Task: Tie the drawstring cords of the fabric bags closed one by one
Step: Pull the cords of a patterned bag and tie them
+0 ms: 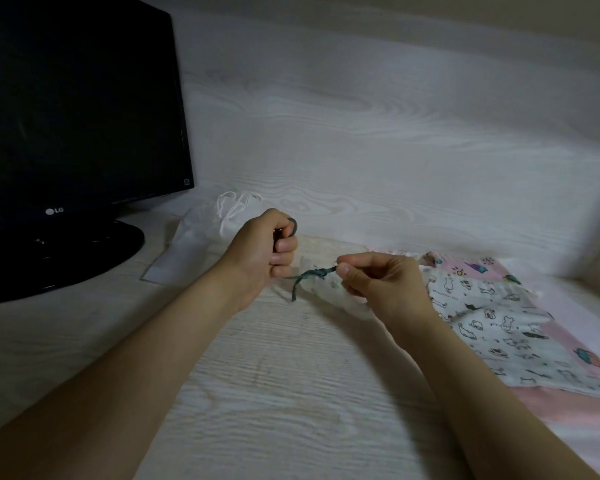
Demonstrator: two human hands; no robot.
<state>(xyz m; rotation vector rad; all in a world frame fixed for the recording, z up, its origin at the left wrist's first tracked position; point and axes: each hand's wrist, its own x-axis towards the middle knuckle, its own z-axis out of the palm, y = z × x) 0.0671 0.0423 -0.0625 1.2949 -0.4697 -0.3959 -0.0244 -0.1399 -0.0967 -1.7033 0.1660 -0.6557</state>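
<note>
Stretching between pinching fingers [344, 270]: green cord [316, 273]

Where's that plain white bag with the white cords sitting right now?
In the head view the white bag lies on the desk left of centre, just behind the left hand and right of the black monitor's base.

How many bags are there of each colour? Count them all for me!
Plain white bag: 1
White bag with green cord: 1
White cat-print bag: 1
Pink bag: 1 that shows, partly covered by the cat one
Total: 4 bags
</note>
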